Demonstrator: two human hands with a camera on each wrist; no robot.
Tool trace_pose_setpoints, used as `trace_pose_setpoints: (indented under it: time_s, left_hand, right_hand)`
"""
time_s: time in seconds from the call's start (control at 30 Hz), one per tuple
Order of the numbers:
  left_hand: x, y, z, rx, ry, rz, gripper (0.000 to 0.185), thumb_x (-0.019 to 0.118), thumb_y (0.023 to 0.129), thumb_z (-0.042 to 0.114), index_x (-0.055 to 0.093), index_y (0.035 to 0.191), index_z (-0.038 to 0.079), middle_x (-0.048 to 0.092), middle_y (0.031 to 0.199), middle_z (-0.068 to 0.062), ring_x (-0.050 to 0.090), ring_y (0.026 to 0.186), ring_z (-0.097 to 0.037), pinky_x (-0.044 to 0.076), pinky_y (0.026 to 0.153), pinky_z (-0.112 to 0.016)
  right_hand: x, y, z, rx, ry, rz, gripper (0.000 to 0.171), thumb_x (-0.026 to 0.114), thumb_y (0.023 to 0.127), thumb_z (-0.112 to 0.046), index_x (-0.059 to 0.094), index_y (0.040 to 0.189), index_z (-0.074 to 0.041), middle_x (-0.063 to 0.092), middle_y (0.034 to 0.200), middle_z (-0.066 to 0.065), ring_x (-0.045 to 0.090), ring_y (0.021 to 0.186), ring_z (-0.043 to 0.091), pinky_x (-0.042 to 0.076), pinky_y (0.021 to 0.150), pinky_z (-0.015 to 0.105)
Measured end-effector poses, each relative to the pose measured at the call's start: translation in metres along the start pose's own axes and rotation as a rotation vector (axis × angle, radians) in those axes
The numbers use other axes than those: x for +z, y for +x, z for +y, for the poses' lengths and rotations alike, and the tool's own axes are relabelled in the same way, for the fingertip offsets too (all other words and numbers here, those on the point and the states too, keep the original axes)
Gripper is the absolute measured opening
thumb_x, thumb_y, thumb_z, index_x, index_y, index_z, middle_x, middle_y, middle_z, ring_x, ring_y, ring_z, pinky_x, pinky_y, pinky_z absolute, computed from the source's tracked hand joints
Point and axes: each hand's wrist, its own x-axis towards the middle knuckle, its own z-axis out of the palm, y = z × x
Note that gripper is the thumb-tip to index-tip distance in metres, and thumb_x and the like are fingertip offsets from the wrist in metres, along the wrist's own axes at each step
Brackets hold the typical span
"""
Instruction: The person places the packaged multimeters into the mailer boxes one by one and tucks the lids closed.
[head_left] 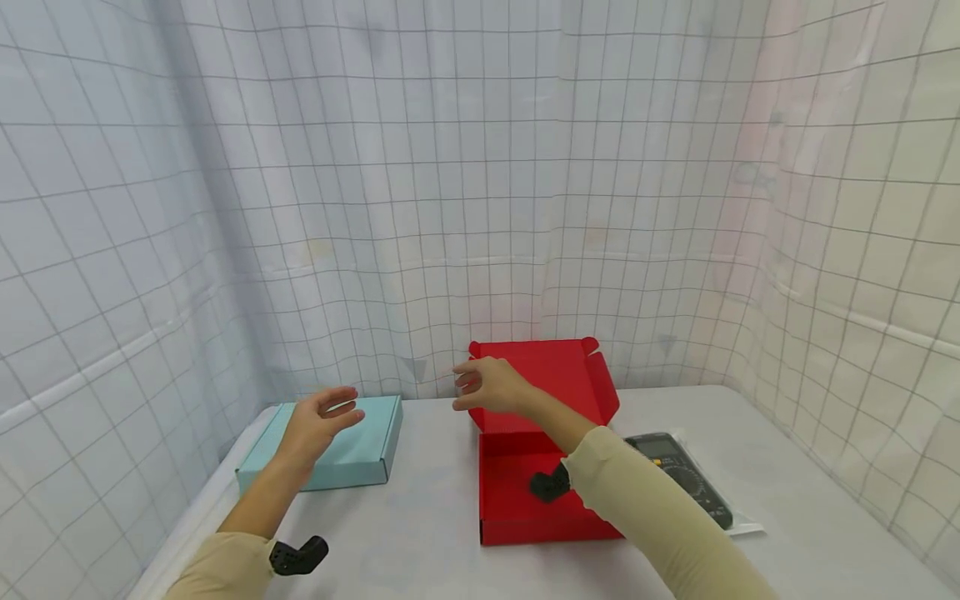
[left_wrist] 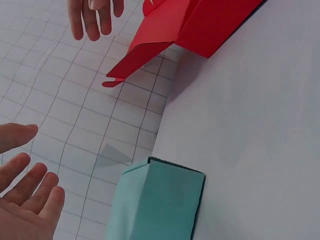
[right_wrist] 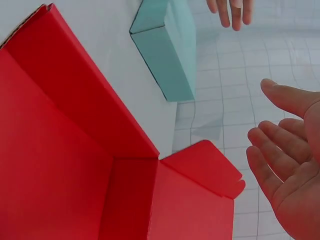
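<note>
In the head view a light blue cardboard box [head_left: 352, 446] lies closed on the left of the table. My left hand [head_left: 317, 423] hovers over it with relaxed, slightly bent fingers and holds nothing. To the right, a red cardboard box [head_left: 510, 500] stands with its lid [head_left: 555, 375] raised and tilted back. My right hand [head_left: 491, 385] is in the air by the lid's left edge, fingers loosely bent and nothing in them. Bare inner walls and floor of the red box [right_wrist: 55, 150] show in the right wrist view. Both palms face inward, toward each other.
Right of the red box lies a black multimeter [head_left: 682, 475] in a clear plastic bag [head_left: 742, 525], partly behind my right sleeve. White gridded curtains [head_left: 480, 183] enclose the white table [head_left: 435, 517] at the back and sides. Each wrist wears a black camera mount [head_left: 298, 556].
</note>
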Motion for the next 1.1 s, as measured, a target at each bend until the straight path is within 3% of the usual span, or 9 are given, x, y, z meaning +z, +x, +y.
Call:
trace_pose_setpoints:
  time_s: [0.37, 0.67, 0.83, 1.1]
  left_hand:
    - [0.034, -0.004, 0.009, 0.020, -0.017, -0.042, 0.056, 0.073, 0.098, 0.011, 0.049, 0.145, -0.005, 0.049, 0.151, -0.025, 0.044, 0.142, -0.039, 0.034, 0.115, -0.060]
    - [0.064, -0.012, 0.016, 0.013, -0.079, -0.094, 0.052, 0.074, 0.096, 0.010, 0.054, 0.142, -0.003, 0.055, 0.146, -0.019, 0.047, 0.140, -0.036, 0.035, 0.115, -0.058]
    - [0.080, -0.016, 0.016, 0.008, -0.089, -0.104, 0.049, 0.077, 0.094, 0.010, 0.058, 0.138, -0.002, 0.060, 0.141, -0.016, 0.051, 0.137, -0.035, 0.040, 0.113, -0.053]
    - [0.098, -0.021, 0.014, 0.013, -0.109, -0.140, 0.044, 0.078, 0.093, 0.009, 0.061, 0.132, -0.002, 0.062, 0.135, -0.014, 0.055, 0.132, -0.038, 0.045, 0.108, -0.054]
  right_hand:
    - [-0.021, -0.022, 0.009, -0.019, -0.011, 0.008, 0.063, 0.079, 0.093, -0.016, 0.053, 0.148, 0.001, 0.067, 0.131, 0.014, 0.069, 0.113, 0.026, 0.059, 0.088, 0.035]
    - [-0.041, -0.039, 0.018, 0.000, -0.005, 0.035, 0.065, 0.081, 0.091, -0.020, 0.054, 0.148, -0.005, 0.068, 0.131, 0.011, 0.069, 0.112, 0.025, 0.059, 0.089, 0.038]
    - [-0.050, -0.048, 0.023, -0.004, -0.026, 0.050, 0.064, 0.081, 0.091, -0.021, 0.055, 0.148, -0.006, 0.068, 0.131, 0.012, 0.068, 0.114, 0.025, 0.059, 0.090, 0.040]
    - [-0.060, -0.060, 0.033, -0.004, -0.077, 0.053, 0.065, 0.082, 0.091, -0.021, 0.055, 0.147, -0.003, 0.068, 0.130, 0.015, 0.069, 0.114, 0.026, 0.059, 0.090, 0.040]
